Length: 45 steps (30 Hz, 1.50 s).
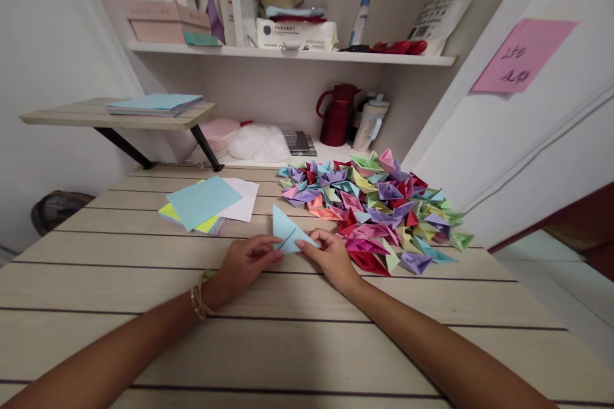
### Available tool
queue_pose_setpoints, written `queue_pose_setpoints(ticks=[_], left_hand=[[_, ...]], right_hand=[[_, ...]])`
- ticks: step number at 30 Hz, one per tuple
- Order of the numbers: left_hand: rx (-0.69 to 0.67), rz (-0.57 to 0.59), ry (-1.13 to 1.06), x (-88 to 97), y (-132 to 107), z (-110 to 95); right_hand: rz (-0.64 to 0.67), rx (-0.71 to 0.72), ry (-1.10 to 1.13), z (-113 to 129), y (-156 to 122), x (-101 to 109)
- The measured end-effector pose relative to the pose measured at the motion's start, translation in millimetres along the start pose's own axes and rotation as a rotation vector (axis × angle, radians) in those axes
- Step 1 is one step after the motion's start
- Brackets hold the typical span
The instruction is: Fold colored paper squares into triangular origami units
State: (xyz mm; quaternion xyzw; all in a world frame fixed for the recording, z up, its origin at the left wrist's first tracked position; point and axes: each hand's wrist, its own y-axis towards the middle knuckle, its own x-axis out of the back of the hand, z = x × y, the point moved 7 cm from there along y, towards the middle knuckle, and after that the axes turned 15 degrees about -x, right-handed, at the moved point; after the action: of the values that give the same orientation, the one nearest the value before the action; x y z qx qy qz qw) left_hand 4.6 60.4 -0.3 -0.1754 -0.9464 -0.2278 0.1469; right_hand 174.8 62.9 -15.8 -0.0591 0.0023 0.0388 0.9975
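Observation:
A light-blue folded paper (286, 231), triangular with a slanting fold line across it, is held between my two hands just above the table. My left hand (250, 262) pinches its lower left corner between thumb and fingers. On the other side, my right hand (330, 257) grips the right corner, its thumb lying on the front face. To the right spreads a heap of small folded paper boats (378, 204) in many colours. At the left lies a stack of coloured paper sheets (205, 200), a light-blue one on top.
A small raised shelf (71, 114) on black legs carries more paper (154, 103) at the left. Behind stand a dark red jug (337, 116), a light-coloured cup (370, 124) and a white plastic bag (259, 143). A pink note (525, 56) hangs on the right wall.

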Motion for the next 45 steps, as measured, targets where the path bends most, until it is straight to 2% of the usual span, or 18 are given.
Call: queue_pose_setpoints(ticks=[5,10,21,28,40,45], left_hand=[[0.008,0.081,-0.211,-10.9,3.1,3.0],[0.045,0.028,-0.288,-8.7,6.0,14.1],[0.059,-0.013,-0.256,-3.9,6.5,14.5],[0.061,0.032,-0.323,-8.7,5.7,15.0],[0.05,-0.066,-0.157,3.6,6.7,15.5],[0.087,-0.069,-0.222,2.2,6.0,19.8]], right_hand=[[-0.022,0.03,0.01,0.1,1.9,4.5],[0.009,0.032,-0.015,2.5,0.9,1.3],[0.094,0.007,0.102,0.8,1.0,-7.4],[0.078,0.013,0.082,-1.5,3.1,-4.1],[0.058,-0.017,0.128,-2.0,1.8,-4.1],[0.073,-0.046,0.23,-6.8,6.5,-2.9]])
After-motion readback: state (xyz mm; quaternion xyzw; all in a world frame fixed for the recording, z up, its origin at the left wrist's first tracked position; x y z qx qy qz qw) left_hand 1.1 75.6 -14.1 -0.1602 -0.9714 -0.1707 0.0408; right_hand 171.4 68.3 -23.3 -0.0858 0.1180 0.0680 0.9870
